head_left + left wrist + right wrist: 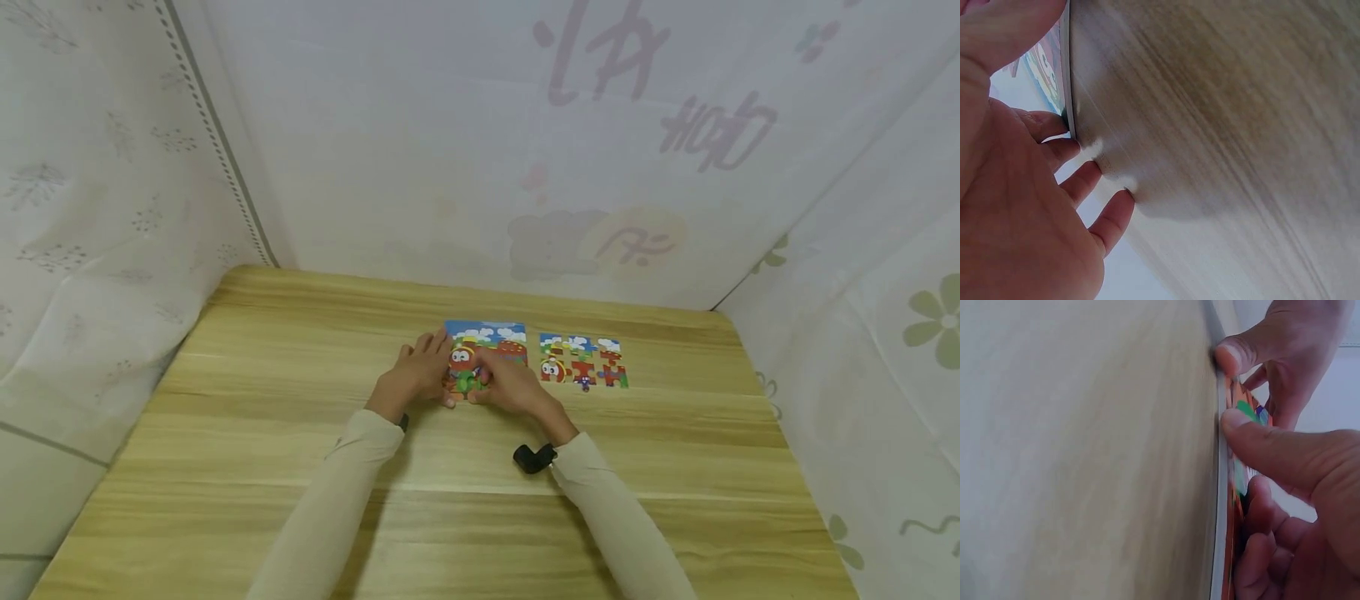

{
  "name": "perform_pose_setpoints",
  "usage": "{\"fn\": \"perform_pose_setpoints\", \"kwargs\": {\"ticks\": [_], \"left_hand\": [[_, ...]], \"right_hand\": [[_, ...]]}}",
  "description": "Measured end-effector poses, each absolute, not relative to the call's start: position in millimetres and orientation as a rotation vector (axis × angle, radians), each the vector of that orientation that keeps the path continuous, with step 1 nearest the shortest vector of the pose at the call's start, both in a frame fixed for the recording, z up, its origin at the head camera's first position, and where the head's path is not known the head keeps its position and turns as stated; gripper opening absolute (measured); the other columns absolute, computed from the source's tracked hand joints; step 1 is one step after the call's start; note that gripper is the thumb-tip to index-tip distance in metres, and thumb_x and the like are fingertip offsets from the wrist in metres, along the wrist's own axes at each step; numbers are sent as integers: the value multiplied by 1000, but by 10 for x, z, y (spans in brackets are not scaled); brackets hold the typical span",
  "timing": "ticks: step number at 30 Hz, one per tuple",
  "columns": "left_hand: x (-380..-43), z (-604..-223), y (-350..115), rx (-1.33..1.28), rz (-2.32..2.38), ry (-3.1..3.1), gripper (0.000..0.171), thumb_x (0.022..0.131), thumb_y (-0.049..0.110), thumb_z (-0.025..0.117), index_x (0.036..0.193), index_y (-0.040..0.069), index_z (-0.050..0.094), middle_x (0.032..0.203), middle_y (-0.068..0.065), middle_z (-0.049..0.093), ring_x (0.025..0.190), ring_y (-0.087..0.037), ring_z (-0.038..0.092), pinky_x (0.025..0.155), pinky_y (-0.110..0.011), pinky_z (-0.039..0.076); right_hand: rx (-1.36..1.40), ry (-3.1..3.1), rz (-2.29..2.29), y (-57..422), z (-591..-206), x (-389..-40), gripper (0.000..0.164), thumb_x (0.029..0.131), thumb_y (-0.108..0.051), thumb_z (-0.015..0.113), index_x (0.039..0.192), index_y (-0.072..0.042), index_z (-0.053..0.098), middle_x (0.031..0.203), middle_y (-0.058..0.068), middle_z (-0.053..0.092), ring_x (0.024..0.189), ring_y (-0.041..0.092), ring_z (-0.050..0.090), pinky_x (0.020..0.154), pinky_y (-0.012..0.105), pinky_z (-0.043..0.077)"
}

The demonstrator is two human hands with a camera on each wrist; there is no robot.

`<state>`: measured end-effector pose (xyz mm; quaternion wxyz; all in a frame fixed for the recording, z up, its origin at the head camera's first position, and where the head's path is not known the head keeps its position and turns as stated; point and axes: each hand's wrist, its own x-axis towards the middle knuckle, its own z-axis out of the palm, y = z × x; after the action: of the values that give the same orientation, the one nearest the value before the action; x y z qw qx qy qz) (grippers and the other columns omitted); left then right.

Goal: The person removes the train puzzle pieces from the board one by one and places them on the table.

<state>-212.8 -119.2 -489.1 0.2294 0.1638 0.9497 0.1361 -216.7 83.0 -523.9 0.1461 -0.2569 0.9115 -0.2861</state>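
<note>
A square picture puzzle [491,329] lies flat on the table, showing blue sky, clouds and a red cartoon figure. At its left edge is my left hand [416,372], fingers spread, thumb by the near left corner; the left wrist view shows fingertips along the edge and on the wood. My right hand [513,385] bends over the puzzle's near right part. In the right wrist view its thumb [1272,447] presses near the puzzle's near edge beside a green patch, the other fingers curled low over the picture. Whether they pinch a piece I cannot tell.
To the right of the puzzle, several loose jigsaw pieces [582,372] lie face up in spaced rows. The wooden table [465,533] meets a printed cloth wall [390,167] at the back, with more cloth on both sides.
</note>
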Motion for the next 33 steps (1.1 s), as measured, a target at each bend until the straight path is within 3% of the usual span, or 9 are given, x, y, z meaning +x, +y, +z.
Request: {"fn": "perform_pose_setpoints", "kwargs": {"ticks": [8, 33], "left_hand": [[-2127, -4917, -1177, 472, 374, 2614, 117, 79, 44, 81, 158, 0, 7, 166, -19, 0, 152, -38, 5, 116, -58, 18], [-2124, -4898, -1196, 465, 349, 2623, 116, 79, 46, 79, 159, 1, 7, 166, -17, 1, 152, -36, 6, 115, -56, 21]], "right_hand": [[-806, 2685, -828, 839, -5257, -2140, 36, 84, -32, 80, 110, -21, 58, 95, -6, 61, 78, 9, 56, 68, 29, 46], [-873, 2813, -757, 752, -5223, -2165, 11, 96, -20, 66, 106, -18, 63, 87, -5, 67, 71, 7, 59, 63, 26, 47]]}}
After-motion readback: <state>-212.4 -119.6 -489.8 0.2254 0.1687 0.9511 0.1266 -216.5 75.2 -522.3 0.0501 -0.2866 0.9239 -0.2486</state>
